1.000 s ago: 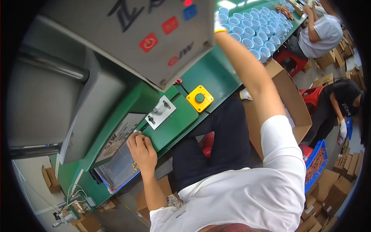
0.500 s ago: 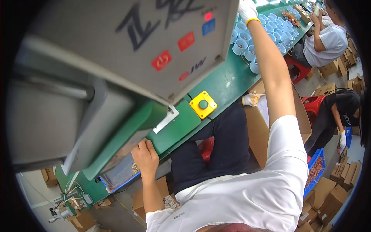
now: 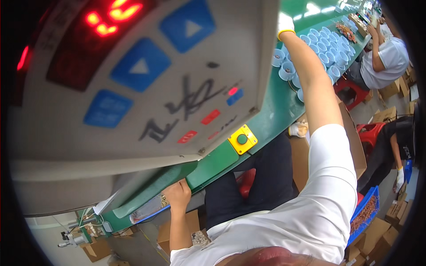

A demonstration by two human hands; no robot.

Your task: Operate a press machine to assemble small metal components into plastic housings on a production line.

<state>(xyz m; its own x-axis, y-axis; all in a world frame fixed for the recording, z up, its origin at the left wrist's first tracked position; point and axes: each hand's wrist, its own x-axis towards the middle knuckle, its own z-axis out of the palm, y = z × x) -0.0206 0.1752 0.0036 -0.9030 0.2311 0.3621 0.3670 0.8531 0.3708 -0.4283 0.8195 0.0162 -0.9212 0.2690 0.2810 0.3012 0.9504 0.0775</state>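
My left hand (image 3: 177, 194) is bare and rests with curled fingers at the near edge of the green worktable (image 3: 270, 117), beside a blue tray (image 3: 146, 212) of small parts; what it grips is hidden. My right arm stretches far over the table. My right hand (image 3: 284, 23) wears a white glove with a yellow cuff and sits next to a cluster of light blue cups (image 3: 326, 48). The edge of a grey control panel (image 3: 146, 84) partly covers its fingers.
The control panel, with blue and red buttons and a red lit display, fills the upper left. A yellow box with a green button (image 3: 242, 139) sits on the table edge. Other people (image 3: 384, 57) work at the right among cardboard boxes (image 3: 390, 217) and red stools (image 3: 348, 88).
The view has moved much closer to the control panel. My right arm has reached farther up the table past the blue cups. My left hand has stayed at the table's near edge.
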